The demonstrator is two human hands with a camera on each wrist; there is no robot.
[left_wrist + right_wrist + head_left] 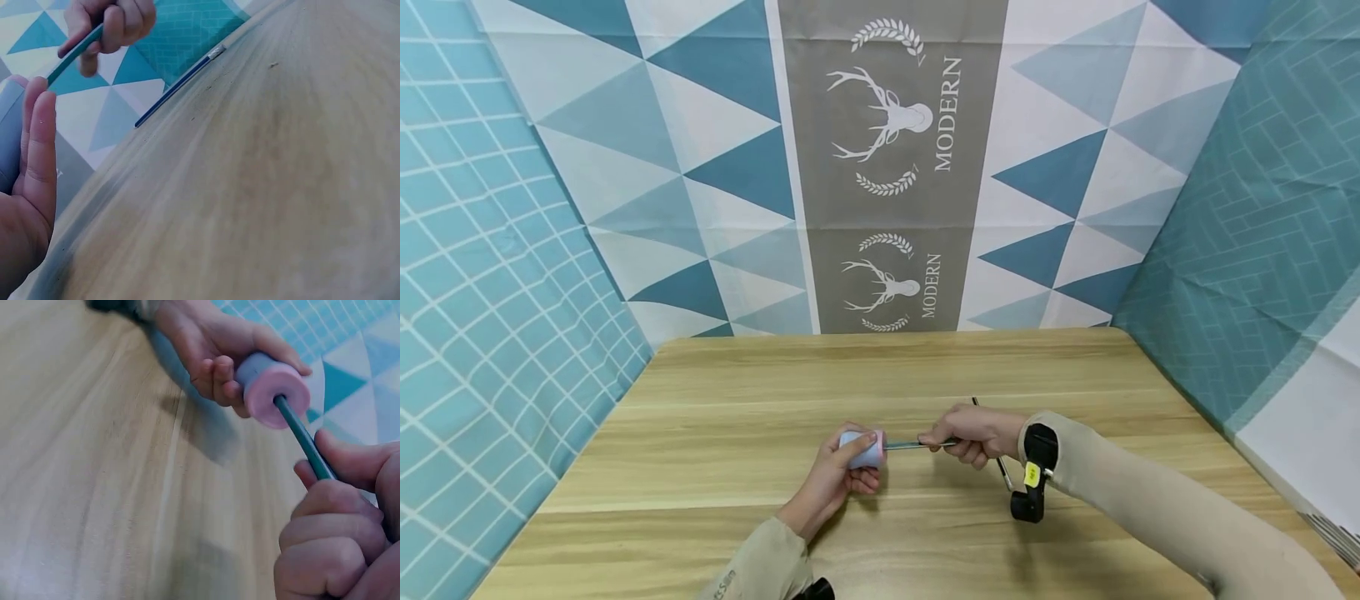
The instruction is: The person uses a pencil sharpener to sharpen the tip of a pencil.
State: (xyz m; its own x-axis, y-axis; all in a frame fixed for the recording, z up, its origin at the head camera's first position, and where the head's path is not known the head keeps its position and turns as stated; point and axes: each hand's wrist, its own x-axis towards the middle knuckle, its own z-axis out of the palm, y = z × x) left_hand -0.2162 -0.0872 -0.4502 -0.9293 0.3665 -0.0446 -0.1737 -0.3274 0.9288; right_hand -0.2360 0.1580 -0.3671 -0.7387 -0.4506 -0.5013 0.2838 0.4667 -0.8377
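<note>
My left hand (829, 482) grips a small light-blue cylinder with a pink end, which looks like a pencil sharpener (262, 403). It is held on its side above the table. My right hand (976, 429) pinches a green pencil (304, 442), its fingers curled round the shaft. The pencil's far end sits inside the round hole in the pink face, so its tip is hidden. In the left wrist view the blue body (9, 134) shows only partly at the edge, beside straight fingers.
A slim dark stick with a silvery end, perhaps a pen (178, 85), lies on the wooden table (737, 392) beneath my right wrist. Patterned cloth (895, 208) hangs behind the table, with blue cloths (497, 275) at the sides.
</note>
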